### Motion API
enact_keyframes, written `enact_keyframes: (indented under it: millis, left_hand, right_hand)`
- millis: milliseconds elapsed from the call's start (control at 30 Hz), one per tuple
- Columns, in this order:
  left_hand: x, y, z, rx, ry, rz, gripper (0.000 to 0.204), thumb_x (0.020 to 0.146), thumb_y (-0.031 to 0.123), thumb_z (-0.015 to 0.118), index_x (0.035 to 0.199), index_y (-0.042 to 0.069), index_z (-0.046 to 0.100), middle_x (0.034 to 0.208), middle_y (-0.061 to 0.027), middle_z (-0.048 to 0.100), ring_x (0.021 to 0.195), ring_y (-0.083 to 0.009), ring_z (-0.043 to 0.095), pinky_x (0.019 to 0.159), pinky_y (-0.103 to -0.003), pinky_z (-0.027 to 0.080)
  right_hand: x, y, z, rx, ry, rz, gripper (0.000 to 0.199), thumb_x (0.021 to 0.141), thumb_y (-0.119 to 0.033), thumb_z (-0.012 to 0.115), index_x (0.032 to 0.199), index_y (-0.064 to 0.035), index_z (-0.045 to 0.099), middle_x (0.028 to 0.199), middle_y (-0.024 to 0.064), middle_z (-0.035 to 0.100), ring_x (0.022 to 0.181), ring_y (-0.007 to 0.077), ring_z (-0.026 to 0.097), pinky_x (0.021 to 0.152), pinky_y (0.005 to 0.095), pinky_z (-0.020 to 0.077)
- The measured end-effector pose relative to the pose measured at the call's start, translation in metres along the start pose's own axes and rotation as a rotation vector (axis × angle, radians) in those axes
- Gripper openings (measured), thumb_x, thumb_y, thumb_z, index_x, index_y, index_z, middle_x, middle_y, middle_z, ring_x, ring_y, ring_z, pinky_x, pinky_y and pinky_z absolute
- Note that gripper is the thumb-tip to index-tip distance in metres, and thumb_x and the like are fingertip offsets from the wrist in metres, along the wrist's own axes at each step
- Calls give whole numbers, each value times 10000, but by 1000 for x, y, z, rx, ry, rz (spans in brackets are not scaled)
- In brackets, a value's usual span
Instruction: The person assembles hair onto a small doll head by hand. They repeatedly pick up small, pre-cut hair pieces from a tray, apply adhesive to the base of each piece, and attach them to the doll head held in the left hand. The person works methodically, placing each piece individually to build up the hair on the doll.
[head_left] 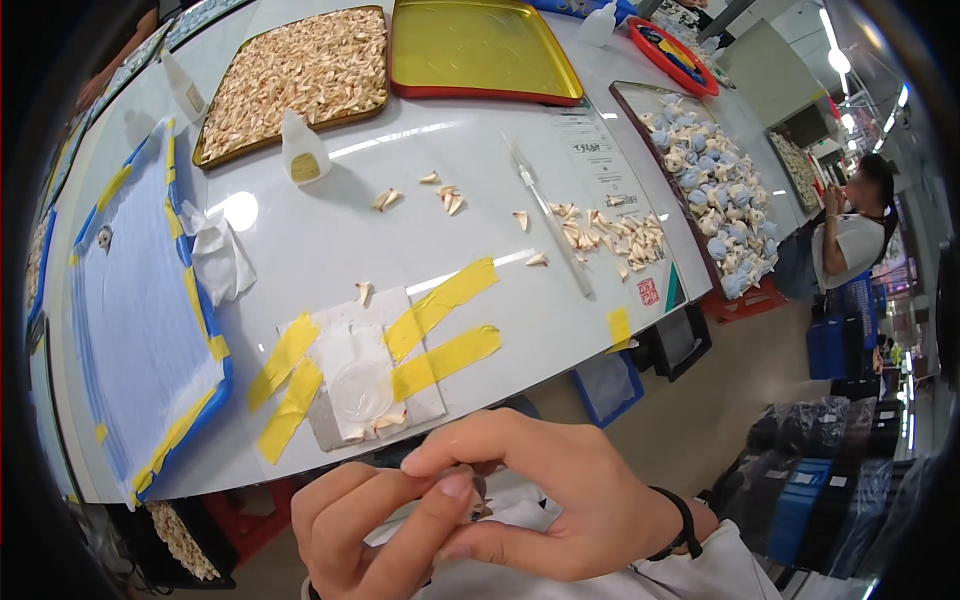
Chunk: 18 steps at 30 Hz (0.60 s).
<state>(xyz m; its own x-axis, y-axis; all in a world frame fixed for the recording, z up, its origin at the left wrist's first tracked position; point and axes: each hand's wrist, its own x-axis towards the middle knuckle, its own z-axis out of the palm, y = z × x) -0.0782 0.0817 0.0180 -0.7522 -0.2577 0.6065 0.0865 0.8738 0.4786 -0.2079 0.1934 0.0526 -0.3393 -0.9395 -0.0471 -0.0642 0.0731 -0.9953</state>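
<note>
Both hands meet at the table's near edge, fingertips together around a small pale piece with dark marks [477, 505], mostly hidden by the fingers. My left hand [365, 525] pinches it from the left side. From the right, my right hand [570, 490] closes thumb and fingers on it. Just beyond them a small clear round dish [361, 391] sits on a white pad held down with yellow tape [445, 375]. A few small cream, red-tipped pointed pieces [388, 421] lie by the dish. Farther right, a slim white-handled craft knife [555, 225] lies beside a scatter of such pieces [610, 238].
Left stands a blue-lined tray [150, 320] holding one small piece, with a crumpled tissue [217, 255] beside it. At the back are a full tray of cream pieces [300, 70], a yellow tray [480, 50] and a white bottle [303, 150]. A tray of blue-and-white figures [715, 190] is right.
</note>
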Motion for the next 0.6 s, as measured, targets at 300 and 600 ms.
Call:
enact_keyframes:
  millis: [300,600]
  left_hand:
    - [-10,-27,-52,311,11,-171,325,685,149,692,960,18,580,998,-162,531,873,-292,540,768,-360,436]
    - [67,-204,-177,241,-261,-492,171,818,-23,517,979,4,567,918,-81,546,851,-158,526,768,-241,428]
  right_hand:
    - [-10,17,-234,-1096,769,50,212,761,-45,504,962,-36,572,880,96,584,772,180,545,697,291,445]
    - [-28,27,-300,-1447,676,142,253,757,-30,518,1010,-25,506,992,88,530,930,206,510,816,292,396]
